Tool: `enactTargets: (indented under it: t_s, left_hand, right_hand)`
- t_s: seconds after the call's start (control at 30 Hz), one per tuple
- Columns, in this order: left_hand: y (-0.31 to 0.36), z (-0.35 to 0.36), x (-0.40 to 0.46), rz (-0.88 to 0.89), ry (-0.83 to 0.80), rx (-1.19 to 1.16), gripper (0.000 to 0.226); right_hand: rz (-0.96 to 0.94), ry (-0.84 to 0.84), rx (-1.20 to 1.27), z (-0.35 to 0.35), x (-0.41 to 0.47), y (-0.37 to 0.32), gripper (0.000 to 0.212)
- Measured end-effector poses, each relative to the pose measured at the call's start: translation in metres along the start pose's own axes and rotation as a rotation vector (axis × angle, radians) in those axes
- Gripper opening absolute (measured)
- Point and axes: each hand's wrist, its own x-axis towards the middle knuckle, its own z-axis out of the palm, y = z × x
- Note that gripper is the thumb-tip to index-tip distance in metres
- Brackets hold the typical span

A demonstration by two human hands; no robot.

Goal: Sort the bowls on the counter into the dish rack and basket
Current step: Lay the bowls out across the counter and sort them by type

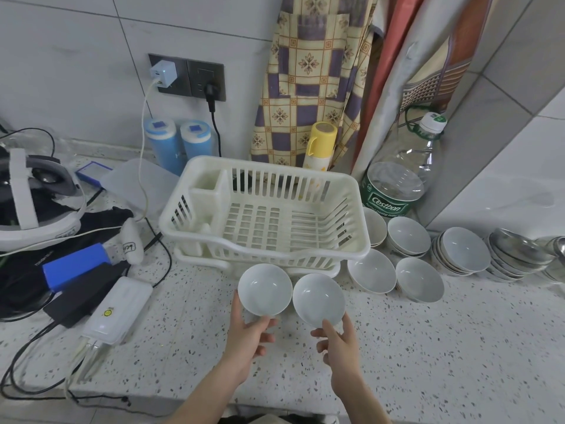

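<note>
Head view. The steel bowls [519, 252] at far right are cut off by the frame edge, so their count cannot be told. One white bowl [374, 226] is partly hidden behind the rack [263, 209] corner, and the lower tray under the rack shows only at its front rim. Left hand [247, 335] grasps a white bowl, left bowl [264, 289], thumb on the near rim, fingers curled beneath it. Right hand [336, 341] grasps a second, right bowl [319, 299], thumb on the inner rim, fingers hidden behind the wall. Both bowls are lifted and tilted toward the camera, just in front of the rack, nearly touching each other. The rack stands on the speckled surface [428, 347], its main bay holding no dishes. Further white bowls sit right of the rack: two singles [371, 275] near the front, stacks [464, 249] behind. A water bottle [400, 172] stands behind them by the wall. Electronics and cables [91, 289] crowd the surface to the left, up to its front edge. Open surface lies in front of and right of the hands. No basket apart from the rack can be made out.
</note>
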Motion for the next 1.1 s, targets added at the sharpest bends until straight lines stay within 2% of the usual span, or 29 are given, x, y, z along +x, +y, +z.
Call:
enactTargets:
  t_s: [0.3,0.47,0.6,0.73,0.87,0.97,1.1]
  left_hand:
    - [0.000,0.004,0.001,-0.035,0.062,0.011,0.083]
    - [-0.001,0.010,-0.002,0.001,0.147,-0.011,0.083]
    - [-0.001,0.021,-0.005,0.095,0.277,-0.090,0.059]
    - [0.008,0.039,-0.006,0.210,0.361,-0.170,0.040]
    - [0.011,0.069,-0.015,0.268,0.370,-0.200,0.026]
    - [0.007,0.102,-0.023,0.292,0.303,-0.164,0.019]
    - [0.000,0.154,-0.025,0.279,0.186,-0.079,0.025]
  right_hand:
    - [0.049,-0.058,-0.044,-0.007,0.003,-0.004,0.049]
    - [0.049,-0.132,-0.149,-0.018,0.004,-0.010,0.055]
    - [0.051,-0.152,-0.187,-0.034,0.006,-0.015,0.067]
    - [0.022,-0.111,-0.159,-0.060,0.010,-0.024,0.057]
    - [-0.007,-0.067,-0.105,-0.093,0.017,-0.041,0.037]
    - [-0.033,-0.033,-0.069,-0.119,0.026,-0.058,0.024]
    - [-0.060,0.020,-0.004,-0.156,0.043,-0.081,0.016]
